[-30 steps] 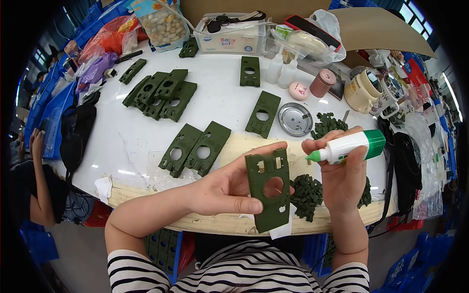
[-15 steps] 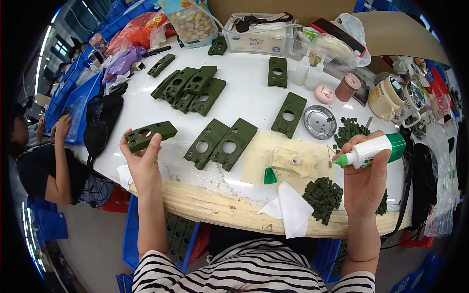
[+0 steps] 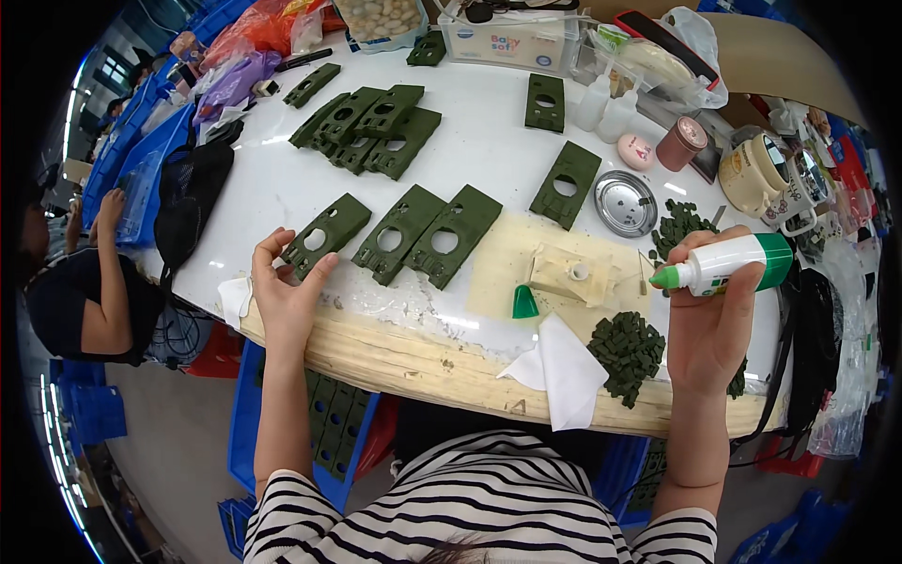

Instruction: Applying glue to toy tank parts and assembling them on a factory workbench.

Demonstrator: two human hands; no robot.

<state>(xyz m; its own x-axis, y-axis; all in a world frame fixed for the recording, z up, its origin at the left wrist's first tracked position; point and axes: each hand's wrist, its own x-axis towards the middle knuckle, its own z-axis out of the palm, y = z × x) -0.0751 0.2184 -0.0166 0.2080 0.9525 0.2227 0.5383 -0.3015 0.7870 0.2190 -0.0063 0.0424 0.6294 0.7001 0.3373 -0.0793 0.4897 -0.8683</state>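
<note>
My left hand point(image 3: 289, 299) has its thumb and fingers on either side of the near end of a dark green model tank hull part point(image 3: 344, 218). The part rests flat on the white table, left of two similar hull parts point(image 3: 399, 224) lying side by side. In my right hand point(image 3: 707, 343) is a white glue bottle point(image 3: 725, 266) with a green base, held above the table, its light green nozzle pointing left. Below the nozzle lies a heap of small dark green pieces point(image 3: 627, 359). Left of the bottle, a cream-coloured block with a round stub point(image 3: 564, 273) sits on a yellowish sheet point(image 3: 490, 246).
More hull parts point(image 3: 399, 150) overlap in a pile farther back. A green cap point(image 3: 524, 303) and white cloth point(image 3: 564, 376) lie near the wooden front edge point(image 3: 423, 367). A round metal tin point(image 3: 626, 204), squeeze bottles point(image 3: 617, 117) and mugs point(image 3: 752, 174) stand right. Another person point(image 3: 80, 301) sits at left.
My left hand has lowered the hull part from the air onto the table and turned it in line with the two others. My right hand still holds up the glue bottle.
</note>
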